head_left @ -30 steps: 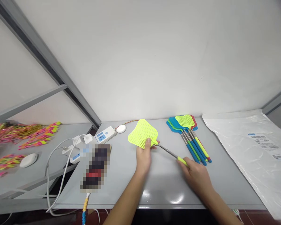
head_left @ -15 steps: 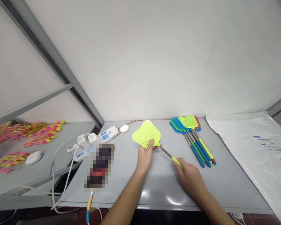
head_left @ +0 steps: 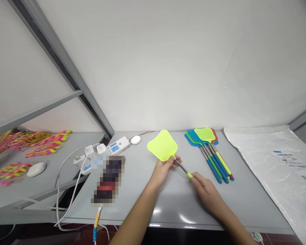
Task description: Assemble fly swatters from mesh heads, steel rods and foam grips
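A yellow-green fly swatter (head_left: 163, 145) with a perforated head and a metal shaft is held over the grey table in both hands. My left hand (head_left: 165, 167) grips it at the neck, thumb on the base of the head and fingers behind. Around its yellow-green handle my right hand (head_left: 205, 190) is closed, covering most of that handle. To the right lies a stack of fly swatters (head_left: 215, 160) in blue, green, yellow-green and red, heads toward the wall and handles toward me.
On the right, a white plastic mailer (head_left: 265, 163) with a label covers the table's end. At left are a power strip (head_left: 118, 146) with plugs and cables, and a blurred-out phone-like item (head_left: 108, 182). Bright braided cords (head_left: 47, 146) lie on the adjoining table beyond a metal frame.
My left hand has slid from the swatter's head down to its neck. The swatter's head sits slightly farther right. My right hand still holds the handle.
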`<action>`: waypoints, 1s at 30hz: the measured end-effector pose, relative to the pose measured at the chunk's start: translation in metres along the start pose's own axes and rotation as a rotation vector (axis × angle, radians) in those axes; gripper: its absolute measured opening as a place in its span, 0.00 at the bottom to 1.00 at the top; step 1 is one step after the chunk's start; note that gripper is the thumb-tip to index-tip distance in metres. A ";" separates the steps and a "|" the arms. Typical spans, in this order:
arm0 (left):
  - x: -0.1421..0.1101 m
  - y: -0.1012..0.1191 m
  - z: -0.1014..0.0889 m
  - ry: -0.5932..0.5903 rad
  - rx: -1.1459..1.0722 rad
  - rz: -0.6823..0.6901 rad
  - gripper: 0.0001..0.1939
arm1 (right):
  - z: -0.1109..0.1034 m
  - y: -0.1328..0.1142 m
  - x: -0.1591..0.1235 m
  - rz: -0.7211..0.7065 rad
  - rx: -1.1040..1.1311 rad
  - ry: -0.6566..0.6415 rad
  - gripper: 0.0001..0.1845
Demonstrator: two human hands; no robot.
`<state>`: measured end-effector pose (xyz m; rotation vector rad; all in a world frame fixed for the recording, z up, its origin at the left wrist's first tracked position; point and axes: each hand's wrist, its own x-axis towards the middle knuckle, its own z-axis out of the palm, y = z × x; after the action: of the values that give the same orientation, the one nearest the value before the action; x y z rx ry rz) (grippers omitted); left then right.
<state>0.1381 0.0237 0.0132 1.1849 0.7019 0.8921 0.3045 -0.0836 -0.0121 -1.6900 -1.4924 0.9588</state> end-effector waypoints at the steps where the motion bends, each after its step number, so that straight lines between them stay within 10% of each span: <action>1: 0.000 0.000 0.000 -0.022 -0.015 -0.006 0.17 | -0.002 0.000 0.000 0.009 0.066 -0.026 0.19; 6: 0.000 -0.001 0.001 -0.031 -0.038 -0.022 0.17 | -0.004 -0.001 0.000 0.017 0.180 -0.065 0.21; 16: 0.003 -0.010 0.001 0.125 0.190 0.014 0.19 | 0.007 0.010 -0.007 -0.166 -0.126 0.327 0.14; 30: 0.008 -0.013 0.000 0.083 0.261 0.013 0.20 | 0.009 0.001 -0.003 -0.222 -0.214 0.254 0.17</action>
<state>0.1448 0.0296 0.0006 1.3905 0.8990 0.8830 0.2972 -0.0870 -0.0168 -1.6769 -1.6106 0.4627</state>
